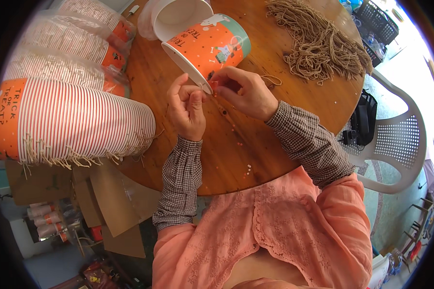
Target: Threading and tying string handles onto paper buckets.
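An orange paper bucket (205, 45) with a green base band and cartoon prints lies tilted on the wooden table, its white-rimmed mouth facing left and toward me. At the near end of that rim my two hands meet. My left hand (188, 111) is on the mouth side, thumb and fingers curled close together; whatever they pinch is too small to make out. My right hand (248, 91) is closed at the outer wall, thumb and forefinger pinching the bucket by its rim. A short loop of tan cord (273, 80) lies just beyond my right hand.
Nested striped buckets (87, 123) with knotted cord ends lie at left, bagged stacks (53, 72) behind. A white bucket (178, 19) stands farther back. Tan cords (323, 45) heap at far right. Small paper dots (248, 169) dot the table (275, 144). A plastic chair (395, 139) stands right.
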A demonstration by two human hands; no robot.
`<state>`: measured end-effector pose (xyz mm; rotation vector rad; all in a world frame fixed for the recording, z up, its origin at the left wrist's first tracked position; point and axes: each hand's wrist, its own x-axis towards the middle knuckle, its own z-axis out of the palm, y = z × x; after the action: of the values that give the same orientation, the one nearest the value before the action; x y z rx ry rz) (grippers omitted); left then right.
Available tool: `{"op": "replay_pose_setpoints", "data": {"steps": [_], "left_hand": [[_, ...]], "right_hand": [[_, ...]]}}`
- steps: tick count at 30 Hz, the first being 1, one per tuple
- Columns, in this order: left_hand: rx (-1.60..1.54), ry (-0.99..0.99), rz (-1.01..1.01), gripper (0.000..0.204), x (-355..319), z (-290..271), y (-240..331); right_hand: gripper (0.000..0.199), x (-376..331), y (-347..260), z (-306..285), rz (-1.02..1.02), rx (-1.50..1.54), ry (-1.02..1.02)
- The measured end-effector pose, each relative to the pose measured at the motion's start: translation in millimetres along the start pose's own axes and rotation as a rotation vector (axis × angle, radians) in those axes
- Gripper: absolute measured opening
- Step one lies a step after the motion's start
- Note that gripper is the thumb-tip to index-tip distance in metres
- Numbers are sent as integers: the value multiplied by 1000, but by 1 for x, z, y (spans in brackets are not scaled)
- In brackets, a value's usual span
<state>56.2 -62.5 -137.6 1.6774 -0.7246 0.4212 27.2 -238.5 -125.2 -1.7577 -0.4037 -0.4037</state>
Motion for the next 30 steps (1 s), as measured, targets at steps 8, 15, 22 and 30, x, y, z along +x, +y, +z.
{"op": "replay_pose_setpoints", "data": {"steps": [8, 15, 22, 30], "left_hand": [[-107, -19, -46, 49, -1, 10, 8], [-2, -135, -40, 44, -2, 6, 4], [186, -49, 10, 12, 0, 14, 1], [284, -13, 4, 8, 2, 22, 7]], "right_hand": [[26, 0, -8, -4, 0, 76, -126], [13, -1, 0, 1, 179, 476, -84], [12, 1, 4, 0, 148, 421, 83], [21, 6, 13, 0, 176, 174, 143]]}}
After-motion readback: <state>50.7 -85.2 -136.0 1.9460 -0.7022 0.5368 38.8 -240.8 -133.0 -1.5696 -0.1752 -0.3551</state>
